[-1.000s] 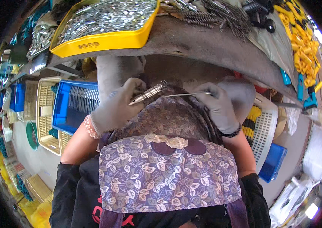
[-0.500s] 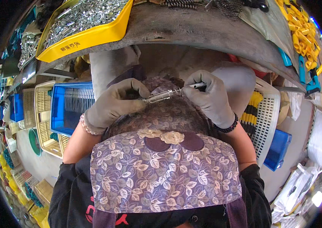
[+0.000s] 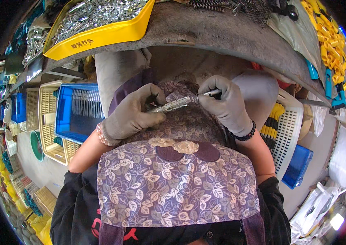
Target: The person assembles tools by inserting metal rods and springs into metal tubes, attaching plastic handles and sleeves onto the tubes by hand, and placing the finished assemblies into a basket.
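Desk (image 3: pixel 205 32): one, arching across the far side; its near edge bars the space ahead of your hands. Floral apron (image 3: pixel 177 188): one, over your chest and lap, directly below the work. Large perforated baskets, two flank you: white basket (image 3: pixel 291 130) at right, holding yellow-and-black parts, overlapped past counting; cream basket (image 3: pixel 47 118) at left. Blue crate (image 3: pixel 64 118) overlaps the cream one, a row of thin metal pieces inside. Yellow tray (image 3: pixel 115 36): one, at the desk's near edge, heaped with small metal parts. Blue bin (image 3: pixel 299 167): one, just beside the white basket.

Gloved hands, two. Your left hand (image 3: pixel 130 116): thumb and fingers clamped on one end of the metal cylinder (image 3: pixel 176 103), a single piece above your lap, between the hands. Your right hand (image 3: pixel 226 104): thumb and fingers pinched together on a slim metal rod (image 3: pixel 211 93), one, mostly covered; whether it enters the cylinder, can't tell.
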The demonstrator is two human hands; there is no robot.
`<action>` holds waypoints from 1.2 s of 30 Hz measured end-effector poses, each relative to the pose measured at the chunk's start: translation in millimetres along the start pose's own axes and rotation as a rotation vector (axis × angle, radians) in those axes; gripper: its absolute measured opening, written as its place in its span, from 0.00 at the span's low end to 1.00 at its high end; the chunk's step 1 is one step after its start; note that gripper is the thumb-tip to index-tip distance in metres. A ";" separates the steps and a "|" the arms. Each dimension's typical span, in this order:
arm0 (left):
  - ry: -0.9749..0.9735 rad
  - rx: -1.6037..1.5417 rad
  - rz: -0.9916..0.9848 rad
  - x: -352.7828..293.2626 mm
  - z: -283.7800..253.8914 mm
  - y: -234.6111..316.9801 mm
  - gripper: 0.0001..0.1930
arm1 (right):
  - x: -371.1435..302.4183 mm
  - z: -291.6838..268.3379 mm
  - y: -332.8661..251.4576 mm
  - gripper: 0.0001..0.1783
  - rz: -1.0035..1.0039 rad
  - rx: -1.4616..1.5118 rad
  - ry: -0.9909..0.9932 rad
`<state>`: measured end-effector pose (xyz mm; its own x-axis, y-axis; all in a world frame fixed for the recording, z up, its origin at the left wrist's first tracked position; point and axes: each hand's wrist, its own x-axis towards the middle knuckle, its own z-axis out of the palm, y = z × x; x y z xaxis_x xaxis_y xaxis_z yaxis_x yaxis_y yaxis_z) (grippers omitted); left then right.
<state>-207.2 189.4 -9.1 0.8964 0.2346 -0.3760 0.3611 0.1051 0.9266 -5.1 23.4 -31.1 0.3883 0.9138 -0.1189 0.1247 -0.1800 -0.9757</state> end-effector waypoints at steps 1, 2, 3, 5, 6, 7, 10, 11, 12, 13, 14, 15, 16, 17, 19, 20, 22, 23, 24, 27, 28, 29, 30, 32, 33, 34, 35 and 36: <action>0.003 0.000 -0.003 0.7 -0.1 -1.4 0.18 | 1.0 0.8 0.5 0.09 0.002 -0.006 0.010; 0.001 0.025 0.019 1.6 -0.3 -2.6 0.18 | 1.9 1.6 1.4 0.10 0.005 -0.012 0.021; -0.005 0.047 0.055 1.5 -1.0 -4.0 0.18 | 1.2 2.8 -0.3 0.10 0.002 -0.019 0.024; -0.012 -0.025 0.026 0.1 -1.6 -5.9 0.17 | -0.5 5.2 -3.4 0.08 -0.038 0.009 -0.078; -0.013 -0.091 -0.019 1.3 -1.3 -4.9 0.17 | 1.2 4.5 -1.8 0.08 -0.038 0.011 -0.079; -0.013 -0.091 -0.019 2.9 -1.2 -5.1 0.17 | 3.4 4.1 1.1 0.06 -0.071 0.072 -0.059; 0.001 -0.074 0.022 8.0 -1.1 -6.5 0.16 | 3.6 8.7 0.0 0.05 -0.151 0.033 -0.012; -0.022 -0.071 0.026 10.4 -1.2 -5.4 0.15 | 3.6 11.1 -1.6 0.05 -0.198 -0.069 0.014; -0.053 -0.067 0.032 12.3 -0.5 -4.0 0.15 | 2.8 13.8 -1.7 0.05 -0.198 -0.073 0.021; -0.060 -0.065 0.038 14.5 -0.1 -5.0 0.15 | 2.6 16.4 0.0 0.05 -0.219 -0.055 0.046; -0.049 -0.058 0.046 17.3 0.1 -7.7 0.14 | 2.4 16.1 2.2 0.05 -0.243 -0.039 0.072; -0.040 -0.049 0.055 20.6 -0.9 -8.7 0.14 | 3.8 13.5 4.3 0.06 -0.241 -0.070 0.051; -0.050 -0.045 0.069 21.7 -1.0 -6.3 0.14 | 1.6 12.1 2.2 0.06 -0.247 -0.082 0.063; -0.009 -0.042 0.029 20.3 0.4 -2.3 0.13 | -2.4 12.8 -3.8 0.06 -0.211 0.043 0.113; 0.036 0.065 0.024 24.3 1.5 6.1 0.12 | 3.8 -0.3 4.2 0.05 -0.248 0.029 0.246; 0.045 0.073 0.063 23.7 2.7 9.5 0.11 | 0.1 -5.5 8.9 0.05 -0.202 0.029 0.211; 0.026 0.059 0.013 28.2 5.6 13.1 0.14 | -5.5 -5.8 2.7 0.05 -0.055 0.083 0.124; -0.008 0.127 0.057 30.1 2.3 10.5 0.15 | -4.8 -3.9 8.5 0.06 -0.166 -0.110 0.137; -0.012 0.170 0.085 33.0 5.4 15.8 0.15 | -5.7 -3.5 6.3 0.06 -0.164 -0.078 0.118; -0.031 0.076 0.017 31.0 1.9 18.9 0.10 | -5.5 -23.5 -11.8 0.09 -0.249 -0.075 0.094; -0.029 0.020 -0.013 28.4 -2.0 16.1 0.10 | -6.5 -32.7 -28.6 0.10 -0.307 -0.085 0.124; -0.040 0.022 0.002 27.2 -4.7 12.4 0.10 | -11.7 -57.0 -50.3 0.11 -0.259 -0.392 0.273; -0.005 -0.115 -0.047 19.2 -6.4 7.8 0.09 | -10.1 -87.4 -74.0 0.13 -0.212 -0.689 0.402; 0.030 -0.256 -0.097 7.4 -13.8 -13.4 0.09 | 13.2 -145.1 -111.6 0.13 0.219 -0.441 0.974; 0.055 -0.178 -0.006 8.9 -20.1 -30.2 0.09 | 20.6 -204.6 -96.6 0.13 -0.145 -0.450 1.074; 0.070 -0.098 0.085 14.3 -23.6 -37.0 0.09 | 28.6 -267.2 -76.4 0.13 -0.314 -0.628 1.326; 0.065 -0.100 0.087 13.0 -19.1 -28.3 0.09 | 27.1 -323.7 -64.9 0.14 -0.248 -0.830 1.367; 0.069 -0.192 -0.020 9.5 -15.0 -11.7 0.09 | 25.3 -362.1 -55.5 0.17 -0.233 -1.113 1.428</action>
<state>-206.7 204.9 -23.7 0.8674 0.2956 -0.4003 0.3174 0.2910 0.9025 328.5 -75.3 86.7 0.5953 0.0847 0.7990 0.5331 -0.7857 -0.3139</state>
